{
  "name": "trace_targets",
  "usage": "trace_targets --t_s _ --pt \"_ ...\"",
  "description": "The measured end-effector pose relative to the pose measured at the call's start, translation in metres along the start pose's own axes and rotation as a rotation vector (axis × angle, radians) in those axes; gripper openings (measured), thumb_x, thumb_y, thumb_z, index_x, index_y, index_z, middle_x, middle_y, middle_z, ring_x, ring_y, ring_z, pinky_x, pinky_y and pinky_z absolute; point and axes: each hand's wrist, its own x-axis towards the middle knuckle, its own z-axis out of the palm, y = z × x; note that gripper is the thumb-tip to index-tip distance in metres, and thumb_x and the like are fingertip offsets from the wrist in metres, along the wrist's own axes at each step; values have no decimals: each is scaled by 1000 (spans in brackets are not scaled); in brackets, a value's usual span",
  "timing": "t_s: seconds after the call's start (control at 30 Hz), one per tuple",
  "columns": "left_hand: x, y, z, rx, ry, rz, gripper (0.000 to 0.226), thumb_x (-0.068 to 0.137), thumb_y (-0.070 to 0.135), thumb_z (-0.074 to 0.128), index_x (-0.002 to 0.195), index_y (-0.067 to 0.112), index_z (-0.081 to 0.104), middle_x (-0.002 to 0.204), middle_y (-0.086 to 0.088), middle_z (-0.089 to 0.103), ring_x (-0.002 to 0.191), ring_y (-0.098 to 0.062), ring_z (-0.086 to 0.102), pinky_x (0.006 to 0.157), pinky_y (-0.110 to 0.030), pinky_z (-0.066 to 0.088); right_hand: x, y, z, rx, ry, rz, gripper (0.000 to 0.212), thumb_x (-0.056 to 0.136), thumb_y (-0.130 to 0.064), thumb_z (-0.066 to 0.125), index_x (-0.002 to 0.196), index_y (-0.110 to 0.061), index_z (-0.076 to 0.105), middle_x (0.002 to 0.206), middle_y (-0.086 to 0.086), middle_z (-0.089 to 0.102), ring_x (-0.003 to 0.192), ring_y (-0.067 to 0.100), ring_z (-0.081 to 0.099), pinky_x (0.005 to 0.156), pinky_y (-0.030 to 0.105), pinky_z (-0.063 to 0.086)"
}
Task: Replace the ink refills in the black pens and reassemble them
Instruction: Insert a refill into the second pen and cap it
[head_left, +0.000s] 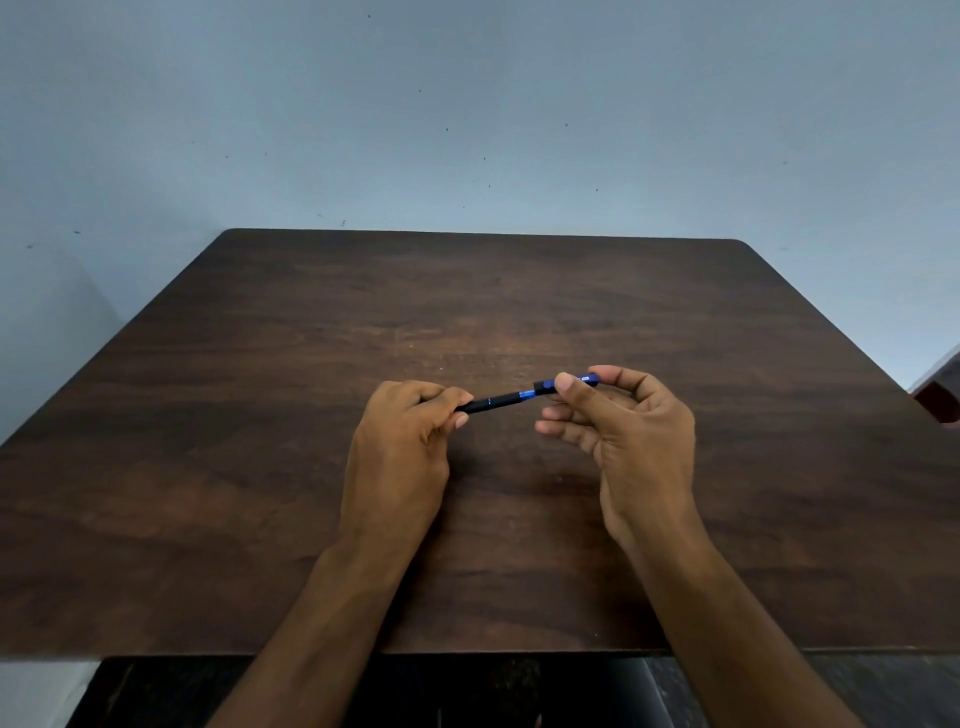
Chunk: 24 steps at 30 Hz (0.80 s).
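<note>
**A:** What does the figure show?

**B:** One pen (511, 397) held in the air above a dark wooden table (291, 364), spanning the gap between two hands. The left hand (402, 447) is curled shut around the black barrel, whose near end is hidden inside the fist. The right hand (621, 423) pinches the blue end between thumb and forefinger; its other fingers hang loose and half open.

**C:** Which step is in hand?

**B:** Judging by the opposed grips on either side of the blue band, the two halves are being twisted or pulled at the joint. Whether they are coming apart or going together cannot be told from this view; no refill is visible, loose or exposed.

**A:** What does the next move call for?

**B:** Probably a steady barrel in the left hand while the right turns the blue section along the pen's axis, kept straight so the joint does not bind. No other pens or spare refills appear on the table.
</note>
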Motion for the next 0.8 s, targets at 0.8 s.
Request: trace_targets --t_s 0.8 --pt "0 1 1 -10 15 39 20 87 8 71 105 14 77 94 2 70 90 -15 58 77 -6 31 -1 12 3 -43 -15 22 42 76 -6 84 111 -1 61 83 18 78 66 30 75 60 39 63"
